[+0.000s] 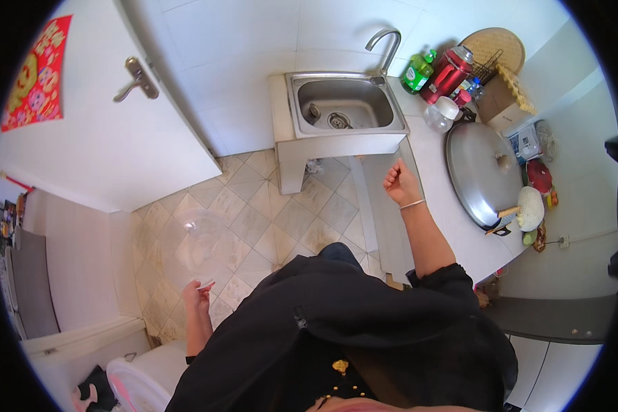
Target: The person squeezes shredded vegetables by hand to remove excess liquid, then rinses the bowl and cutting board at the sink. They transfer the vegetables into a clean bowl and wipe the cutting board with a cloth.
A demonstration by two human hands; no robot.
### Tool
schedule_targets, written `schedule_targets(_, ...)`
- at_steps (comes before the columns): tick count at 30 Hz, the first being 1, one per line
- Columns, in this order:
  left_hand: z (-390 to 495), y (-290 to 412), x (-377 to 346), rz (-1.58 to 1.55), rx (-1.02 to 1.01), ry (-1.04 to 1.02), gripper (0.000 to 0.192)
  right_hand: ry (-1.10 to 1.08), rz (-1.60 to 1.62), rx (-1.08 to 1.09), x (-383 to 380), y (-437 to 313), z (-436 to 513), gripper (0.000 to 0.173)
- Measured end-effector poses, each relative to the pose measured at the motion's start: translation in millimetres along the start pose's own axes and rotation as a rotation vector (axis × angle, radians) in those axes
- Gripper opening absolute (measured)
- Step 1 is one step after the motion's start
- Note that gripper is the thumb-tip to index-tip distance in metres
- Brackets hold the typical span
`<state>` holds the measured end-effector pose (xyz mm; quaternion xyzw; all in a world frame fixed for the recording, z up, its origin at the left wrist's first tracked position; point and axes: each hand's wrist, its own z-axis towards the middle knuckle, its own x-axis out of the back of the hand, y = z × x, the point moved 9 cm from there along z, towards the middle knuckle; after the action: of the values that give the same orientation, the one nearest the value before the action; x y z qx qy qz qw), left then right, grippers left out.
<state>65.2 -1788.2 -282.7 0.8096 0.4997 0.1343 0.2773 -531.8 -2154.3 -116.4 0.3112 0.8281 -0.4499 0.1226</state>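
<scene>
At the lower left, my left hand [201, 293] grips the rim of a clear round plastic lid or cover [198, 247], which hangs over the tiled floor; the tiles show through it. My right hand [401, 183] is raised beside the counter front with its fingers curled, and nothing shows in it. A thin light bracelet circles that wrist. Beyond my right hand is a stainless steel sink [346, 105] with a curved faucet [386, 46] at its back right corner. A drain strainer lies at the bottom of the sink.
On the right counter [438, 206] stand a green dish soap bottle [418, 72], a red thermos [448, 74], a clear jar [441, 116], a cardboard box [499, 103] and a large lidded metal pan [484, 172]. A white door [108, 144] stands ajar at left. A white tub [149, 376] is at lower left.
</scene>
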Motion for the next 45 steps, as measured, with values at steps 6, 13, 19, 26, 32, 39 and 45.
schedule_targets(6,24.1,16.4,-59.5,-0.117,-0.039,0.079,0.019,0.065,-0.3,0.152,-18.5,-104.7,189.6,0.034)
schedule_targets(13,-19.0,-28.9,-114.4,-0.202,0.179,0.158,0.03,0.403,-1.147,0.445,-54.6,-237.0,417.9,0.045)
schedule_targets(19,-65.8,-55.0,-125.5,-0.259,0.275,0.272,0.032,0.318,-1.559,0.521,-84.4,-202.7,494.3,0.047)
schedule_targets(26,-82.7,-55.9,-136.8,-0.284,0.289,0.305,0.032,0.144,-0.185,-0.199,-50.7,-62.5,499.9,0.028)
schedule_targets(32,-102.8,-27.8,-175.8,-0.293,0.132,0.357,0.032,-0.054,0.024,-0.494,-139.7,-6.1,531.4,0.066)
schedule_targets(39,-100.2,-42.3,-200.1,-0.372,0.207,0.293,0.029,-0.402,-0.414,-0.612,-190.1,-16.9,473.6,0.063)
schedule_targets(45,-95.1,-50.7,-198.0,-0.245,0.229,0.394,0.023,-0.285,-0.975,-0.363,-143.4,-36.3,493.9,0.043)
